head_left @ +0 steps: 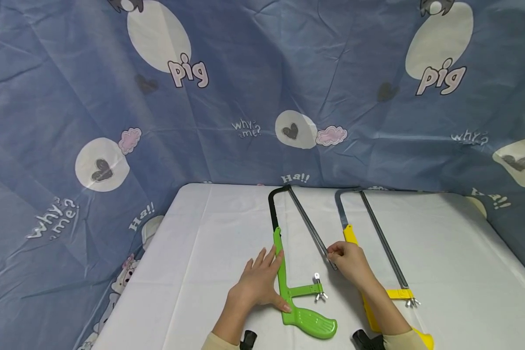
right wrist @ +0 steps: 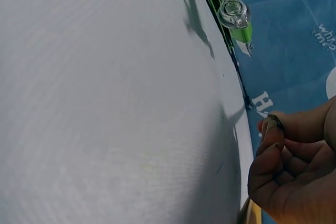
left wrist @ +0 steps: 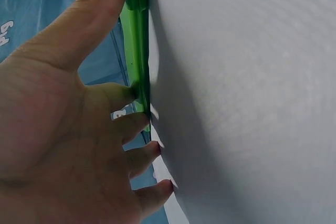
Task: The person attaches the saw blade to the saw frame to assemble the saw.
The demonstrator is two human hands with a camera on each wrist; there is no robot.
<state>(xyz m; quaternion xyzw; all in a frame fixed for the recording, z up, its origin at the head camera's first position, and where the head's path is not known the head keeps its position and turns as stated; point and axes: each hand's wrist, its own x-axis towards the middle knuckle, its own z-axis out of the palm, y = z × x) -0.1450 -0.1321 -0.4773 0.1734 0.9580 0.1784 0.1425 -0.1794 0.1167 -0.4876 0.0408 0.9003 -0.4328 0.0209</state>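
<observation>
A green-handled hacksaw with a black front bow lies on the white table. Its grey blade meets the bow at the far end; the near end is apart from the green arm's clamp, which has a wing nut. My left hand rests on the green frame with fingers spread, thumb near the handle. In the left wrist view, the thumb and fingertips touch the green frame. Thumb and fingers of my right hand pinch the blade near its free end; the right wrist view shows the right hand curled.
A yellow-handled hacksaw lies to the right, partly under my right forearm, its blade spanning bow to clamp. A blue printed cloth hangs behind the white table. Dark wrist camera parts show at the front.
</observation>
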